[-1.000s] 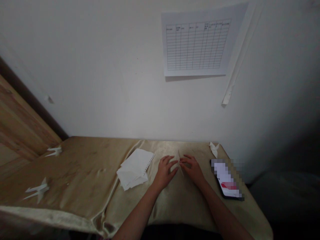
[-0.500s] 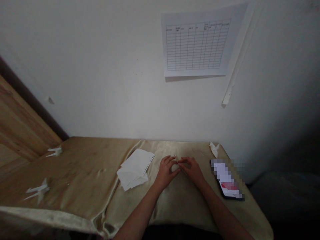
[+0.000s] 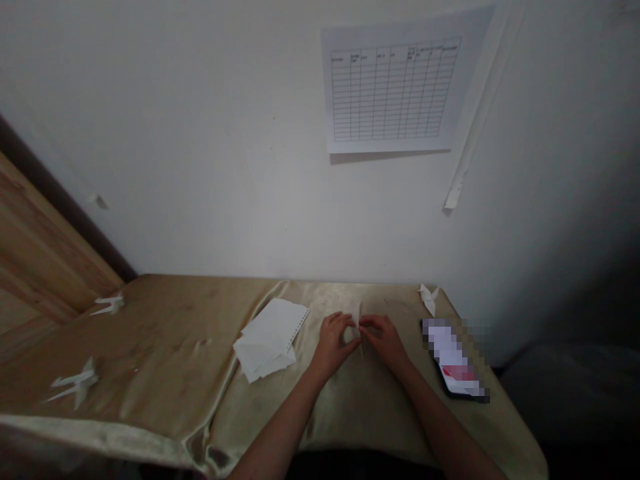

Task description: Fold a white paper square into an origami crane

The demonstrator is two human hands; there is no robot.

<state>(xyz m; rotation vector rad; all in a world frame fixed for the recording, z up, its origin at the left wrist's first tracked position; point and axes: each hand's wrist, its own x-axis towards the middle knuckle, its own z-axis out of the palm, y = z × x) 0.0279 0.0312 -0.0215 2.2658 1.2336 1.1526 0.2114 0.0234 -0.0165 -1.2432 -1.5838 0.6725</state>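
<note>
View: single camera worn on the person's head, looking from above the bench point(image 3: 165, 337).
Facing: forward and down, toward the wall point(image 3: 200, 167).
Nearness: hands point(image 3: 333, 347) close, forearms entering from the bottom edge.

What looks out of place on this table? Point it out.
The satin table cover stands out: it is blotched with dark stains and rucked into a long crease that runs from the back edge, past the left of the stack of paper, to the front edge.
</note>
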